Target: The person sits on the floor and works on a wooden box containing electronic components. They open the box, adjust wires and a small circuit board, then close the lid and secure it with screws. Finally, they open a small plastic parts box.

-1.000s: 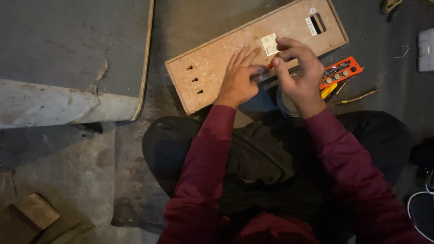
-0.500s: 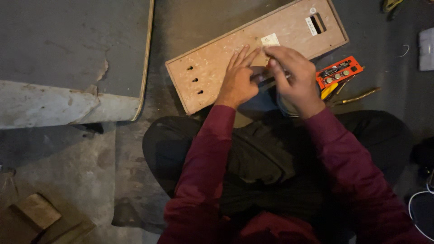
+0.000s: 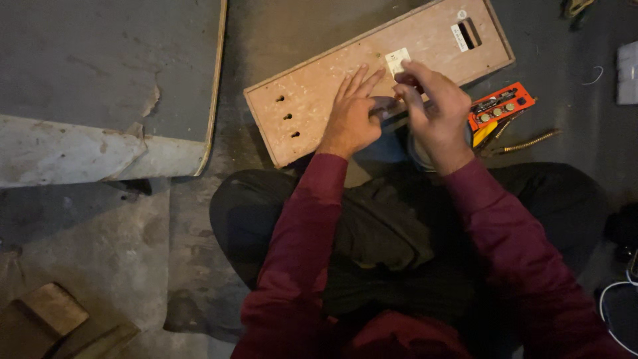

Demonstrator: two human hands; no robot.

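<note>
You sit cross-legged on the concrete floor with a long pinkish-brown board lying slantwise in front of your knees, its far end running up to the right. Your left hand lies flat on the board, fingers spread and open, pressing down near its middle. Your right hand hovers just beside it to the right, fingers curled in a pinch over the board's near edge; whatever they pinch is too dark and blurred to name. Just beyond your fingertips sits a small white label on the board. Three small holes run in a row near the board's left end, and a white-framed rectangular slot is cut near the far right end.

To the right of your right hand, on the floor, lies an orange case holding small round parts, with a yellow-handled tool and a coiled metal spring-like piece just beside it. Far left, a large grey slab with a chipped edge rests on the floor. A wooden block lies at the near left corner.
</note>
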